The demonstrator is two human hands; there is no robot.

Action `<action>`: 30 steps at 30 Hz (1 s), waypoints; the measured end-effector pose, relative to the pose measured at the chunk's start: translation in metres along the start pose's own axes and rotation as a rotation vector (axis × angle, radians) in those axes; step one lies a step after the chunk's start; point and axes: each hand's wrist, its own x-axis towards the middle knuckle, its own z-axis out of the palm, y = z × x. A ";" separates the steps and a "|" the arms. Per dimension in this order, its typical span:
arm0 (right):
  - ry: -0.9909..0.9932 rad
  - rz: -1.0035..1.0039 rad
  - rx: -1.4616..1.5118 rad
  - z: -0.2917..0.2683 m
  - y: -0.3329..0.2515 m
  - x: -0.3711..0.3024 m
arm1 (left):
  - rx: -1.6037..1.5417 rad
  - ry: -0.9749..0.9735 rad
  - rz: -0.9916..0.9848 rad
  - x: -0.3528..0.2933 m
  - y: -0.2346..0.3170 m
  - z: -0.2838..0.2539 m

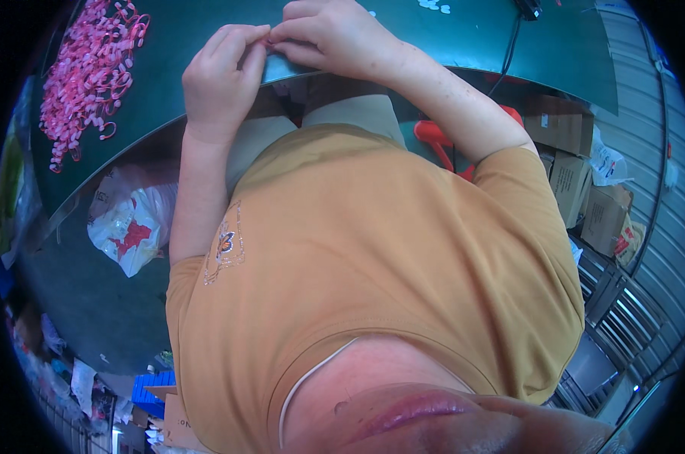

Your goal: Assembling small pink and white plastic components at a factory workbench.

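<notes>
My left hand (225, 79) and my right hand (335, 38) meet at the near edge of the green table (183, 26). The fingertips of both are pinched together, almost touching. Between them is a trace of something small and reddish, too hidden to name. To the left of my left hand lies a large heap of small pink loops with pale pieces on them (93, 72), which look like hair ties.
A few small white pieces (433, 6) and a black device with a cable (528, 9) are at the table's far side. A white plastic bag (134, 219) hangs or rests below the edge at left. Cardboard boxes (569, 181) and a red object (435, 136) stand right.
</notes>
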 end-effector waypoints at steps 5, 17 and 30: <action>0.000 -0.075 -0.179 -0.001 -0.011 0.003 | 0.008 -0.010 -0.004 0.000 0.001 0.000; 0.030 -0.019 -0.071 0.004 -0.007 -0.001 | -0.023 0.026 0.031 0.003 -0.002 0.001; 0.090 0.187 0.167 0.005 0.012 -0.015 | 0.024 -0.032 -0.022 0.003 0.007 -0.002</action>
